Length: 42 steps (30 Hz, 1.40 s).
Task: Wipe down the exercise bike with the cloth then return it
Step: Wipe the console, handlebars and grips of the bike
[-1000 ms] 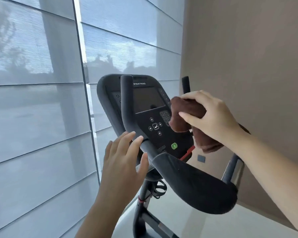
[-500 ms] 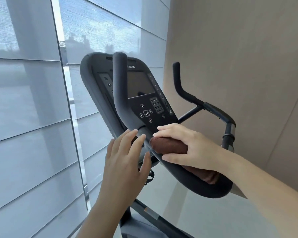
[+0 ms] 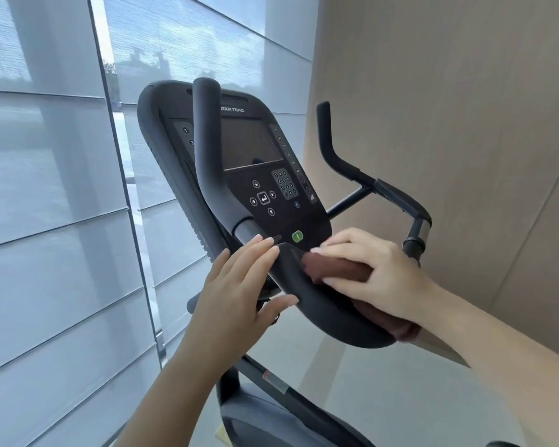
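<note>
The black exercise bike (image 3: 307, 304) fills the middle of the view, its console (image 3: 259, 175) tilted toward me with a dark screen, a keypad and a green button. My right hand (image 3: 368, 272) presses a brown cloth (image 3: 339, 269) onto the wide padded armrest of the handlebar, fingers wrapped over it. More of the cloth hangs out under my wrist. My left hand (image 3: 239, 291) rests open against the left side of the same bar, fingers spread, holding nothing.
The right handlebar (image 3: 362, 179) rises behind my right hand. A glass wall with grey blinds (image 3: 46, 221) runs along the left. A beige panelled wall (image 3: 465, 124) stands close on the right. Pale floor (image 3: 384, 382) shows below the bike frame.
My right hand has carried the cloth down from the console keypad onto the padded armrest and slid it slightly right along it. My left hand stays on the bar.
</note>
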Available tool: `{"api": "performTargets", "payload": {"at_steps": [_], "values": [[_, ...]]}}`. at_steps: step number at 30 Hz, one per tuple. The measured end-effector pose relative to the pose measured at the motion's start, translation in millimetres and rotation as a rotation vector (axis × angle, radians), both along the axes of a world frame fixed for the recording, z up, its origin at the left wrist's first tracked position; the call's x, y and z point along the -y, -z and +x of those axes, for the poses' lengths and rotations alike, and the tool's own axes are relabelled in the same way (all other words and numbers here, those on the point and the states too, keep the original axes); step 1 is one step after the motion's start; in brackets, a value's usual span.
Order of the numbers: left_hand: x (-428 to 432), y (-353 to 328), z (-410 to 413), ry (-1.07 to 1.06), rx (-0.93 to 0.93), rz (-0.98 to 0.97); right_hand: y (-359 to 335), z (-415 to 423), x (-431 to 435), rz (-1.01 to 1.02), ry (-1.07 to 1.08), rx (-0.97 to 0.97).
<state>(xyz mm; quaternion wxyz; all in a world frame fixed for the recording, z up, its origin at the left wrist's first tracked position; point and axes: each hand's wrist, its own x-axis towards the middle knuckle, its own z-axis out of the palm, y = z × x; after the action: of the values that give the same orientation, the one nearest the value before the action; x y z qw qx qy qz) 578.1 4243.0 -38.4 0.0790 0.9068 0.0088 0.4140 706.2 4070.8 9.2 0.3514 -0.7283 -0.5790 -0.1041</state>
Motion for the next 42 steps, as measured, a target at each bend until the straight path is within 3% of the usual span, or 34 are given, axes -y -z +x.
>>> {"api": "performTargets", "payload": {"at_steps": [4, 12, 17, 21, 27, 37, 40, 42], "values": [[-5.7, -2.2, 4.0, 0.051, -0.022, -0.043, -6.3, 1.7, -24.8, 0.007, -0.023, -0.020], [1.1, 1.1, 7.6, 0.044, 0.038, -0.148, 1.5, 17.8, 31.8, -0.125, -0.095, 0.058], [5.3, -4.8, 4.4, -0.013, 0.002, -0.144, -16.9, 24.9, -9.8, 0.065, -0.041, 0.056], [6.9, -5.5, 2.8, -0.014, -0.012, -0.172, -8.3, 26.6, -21.3, -0.183, -0.164, -0.143], [7.6, -6.0, 6.3, 0.000, 0.015, -0.191, -15.1, 36.1, -21.8, -0.287, -0.338, -0.354], [2.2, -2.0, 9.1, 0.043, 0.028, -0.205, 8.6, 34.7, 19.0, -0.173, -0.217, 0.054], [2.8, -1.3, 8.3, 0.043, 0.020, -0.203, 2.2, 40.2, 21.9, -0.152, -0.227, 0.007], [3.1, -1.8, 8.4, 0.040, 0.018, -0.199, -7.2, 40.5, 1.8, -0.035, -0.220, -0.049]]}}
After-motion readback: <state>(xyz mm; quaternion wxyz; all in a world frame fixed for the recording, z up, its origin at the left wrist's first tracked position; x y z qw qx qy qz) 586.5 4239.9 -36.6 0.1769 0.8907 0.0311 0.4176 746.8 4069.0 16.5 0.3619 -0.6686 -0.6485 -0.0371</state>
